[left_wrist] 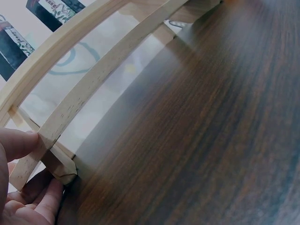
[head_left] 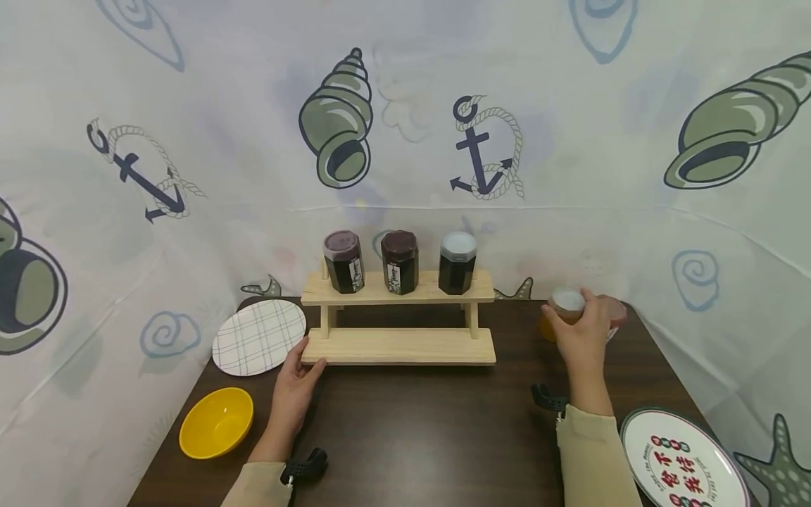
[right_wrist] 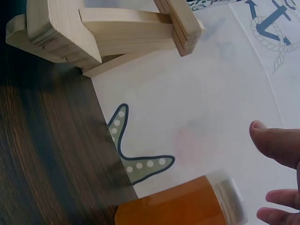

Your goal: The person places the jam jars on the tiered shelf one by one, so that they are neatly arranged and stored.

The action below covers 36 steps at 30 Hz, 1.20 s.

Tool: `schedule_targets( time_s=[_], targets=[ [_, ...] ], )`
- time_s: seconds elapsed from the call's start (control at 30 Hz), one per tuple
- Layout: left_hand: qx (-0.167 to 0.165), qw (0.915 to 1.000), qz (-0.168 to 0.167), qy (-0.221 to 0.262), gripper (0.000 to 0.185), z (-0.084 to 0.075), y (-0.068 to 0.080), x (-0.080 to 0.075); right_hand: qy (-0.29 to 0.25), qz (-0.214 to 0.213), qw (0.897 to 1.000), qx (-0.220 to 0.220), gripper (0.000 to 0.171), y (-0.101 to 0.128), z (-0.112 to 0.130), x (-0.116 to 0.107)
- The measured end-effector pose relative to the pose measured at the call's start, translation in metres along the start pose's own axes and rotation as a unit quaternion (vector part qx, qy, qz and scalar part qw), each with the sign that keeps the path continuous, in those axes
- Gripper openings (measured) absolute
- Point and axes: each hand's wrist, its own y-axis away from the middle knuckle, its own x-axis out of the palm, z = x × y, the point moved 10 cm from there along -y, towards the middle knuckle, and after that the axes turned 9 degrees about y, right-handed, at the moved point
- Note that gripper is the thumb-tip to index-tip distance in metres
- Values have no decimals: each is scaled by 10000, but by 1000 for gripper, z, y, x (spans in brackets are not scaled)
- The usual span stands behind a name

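Note:
A two-tier wooden rack [head_left: 399,345] stands at the back of the table. My left hand [head_left: 293,394] holds the left end of its lower shelf, and in the left wrist view the thumb [left_wrist: 18,143] lies against the board with fingers beneath. Three dark jars stand on the upper shelf: one purple-lidded [head_left: 343,264], one maroon-lidded [head_left: 400,264], one white-lidded [head_left: 457,266]. To the right, my right hand [head_left: 586,338] hovers by a white-lidded jar of amber contents [right_wrist: 173,206]. Its fingers look spread and apart from the lid in the right wrist view. Behind that hand is a pink-lidded jar [head_left: 617,313], partly hidden.
A white checked plate [head_left: 260,338] lies left of the rack, with a yellow bowl [head_left: 217,422] nearer the front. At the front right is a round white plate with red lettering [head_left: 684,461]. A patterned cloth [head_left: 412,162] hangs behind and beside the dark wooden table [head_left: 431,436].

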Motion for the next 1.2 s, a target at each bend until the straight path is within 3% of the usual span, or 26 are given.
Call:
schedule_targets(
  time_s=[0.43, 0.9, 1.2],
  targets=[
    [-11, 9999, 27, -119, 78, 4, 0, -4, 675, 390, 9969, -46, 93, 1, -10, 17],
    [-29, 9999, 27, -92, 78, 3, -1, -3, 445, 69, 9988, -196, 78, 1, -13, 18],
    [-8, 10000, 29, -55, 77, 0, 0, -2, -296, 51, 9994, 148, 78, 3, -20, 29]
  ],
)
